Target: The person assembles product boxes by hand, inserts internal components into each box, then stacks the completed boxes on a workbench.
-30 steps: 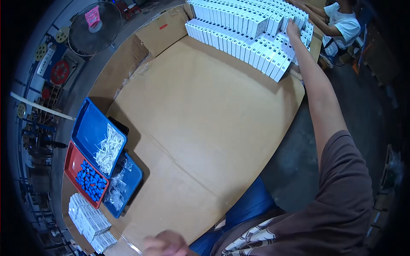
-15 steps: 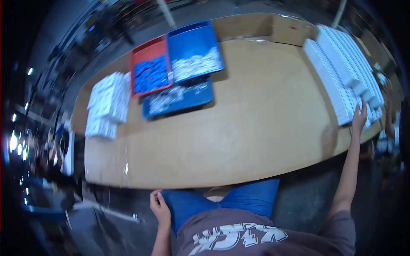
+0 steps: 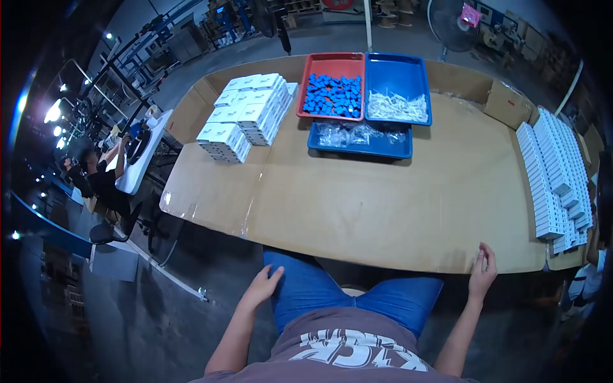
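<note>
My left hand [image 3: 260,288] rests beside my left thigh, thumb apart from the fingers, holding nothing. Over the front edge of the cardboard-covered table [image 3: 357,220] is my right hand [image 3: 483,274], empty with fingers loosely spread. The nearest goods to it are long stacked rows of small white boxes [image 3: 552,175] at the table's right end. On the left stands a block of white boxes [image 3: 239,112]. Between them are a red tray [image 3: 335,64] of small blue pieces [image 3: 332,96], a blue tray [image 3: 396,73] of thin whitish pieces [image 3: 397,107], and a lower blue tray [image 3: 361,150] holding clear plastic items [image 3: 351,134].
A low cardboard wall [image 3: 460,78] runs along the table's back edge. A fan [image 3: 461,25] stands behind it. Off to the left, a person [image 3: 105,172] sits at a white table [image 3: 143,153]. A metal bar [image 3: 172,276] lies near the floor at left.
My right hand has left the white box rows at the right and come back toward the table's front edge. The view has turned left. My left hand stays by my thigh.
</note>
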{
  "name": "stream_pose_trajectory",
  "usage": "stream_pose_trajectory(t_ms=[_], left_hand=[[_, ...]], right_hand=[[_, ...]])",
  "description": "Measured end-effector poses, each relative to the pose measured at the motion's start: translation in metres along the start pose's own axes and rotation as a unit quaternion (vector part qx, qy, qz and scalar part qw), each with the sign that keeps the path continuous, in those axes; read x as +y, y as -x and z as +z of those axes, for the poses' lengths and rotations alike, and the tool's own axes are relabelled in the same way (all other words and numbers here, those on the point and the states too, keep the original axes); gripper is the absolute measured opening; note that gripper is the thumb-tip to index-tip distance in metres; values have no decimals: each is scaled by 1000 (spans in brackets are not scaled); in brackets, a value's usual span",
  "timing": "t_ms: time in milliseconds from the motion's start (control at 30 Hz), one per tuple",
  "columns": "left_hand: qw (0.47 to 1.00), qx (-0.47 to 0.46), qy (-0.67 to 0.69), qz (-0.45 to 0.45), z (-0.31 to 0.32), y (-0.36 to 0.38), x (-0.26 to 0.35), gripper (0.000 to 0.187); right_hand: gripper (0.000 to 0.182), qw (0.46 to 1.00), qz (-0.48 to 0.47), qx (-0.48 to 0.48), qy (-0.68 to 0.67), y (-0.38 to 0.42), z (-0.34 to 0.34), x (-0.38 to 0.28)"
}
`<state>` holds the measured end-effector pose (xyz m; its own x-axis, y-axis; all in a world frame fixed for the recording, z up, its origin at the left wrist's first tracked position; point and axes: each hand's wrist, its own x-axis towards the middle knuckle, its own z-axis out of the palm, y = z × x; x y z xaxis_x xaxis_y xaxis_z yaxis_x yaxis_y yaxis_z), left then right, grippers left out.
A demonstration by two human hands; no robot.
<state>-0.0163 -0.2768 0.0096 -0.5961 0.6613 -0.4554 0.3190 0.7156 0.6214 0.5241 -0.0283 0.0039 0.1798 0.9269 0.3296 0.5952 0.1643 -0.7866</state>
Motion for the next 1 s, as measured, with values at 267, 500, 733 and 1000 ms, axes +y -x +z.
stream_pose_trajectory(t_ms=[267,500,733,1000], left_hand=[[862,-414,219,196,-14,-80,136,35],[614,-745,121,231,105,-159,203,42],[454,-875,91,141,127,-210,241,49],[403,-898,141,110,123,-235,248,46]], right_hand=[[26,988,-41,-77,-128,-59,103,-130],[33,919,-176,-266,-230,-201,255,-313],[44,861,-224,-429,-157,-311,484,-451],[34,756,-509,-390,136,-388,730,-474]])
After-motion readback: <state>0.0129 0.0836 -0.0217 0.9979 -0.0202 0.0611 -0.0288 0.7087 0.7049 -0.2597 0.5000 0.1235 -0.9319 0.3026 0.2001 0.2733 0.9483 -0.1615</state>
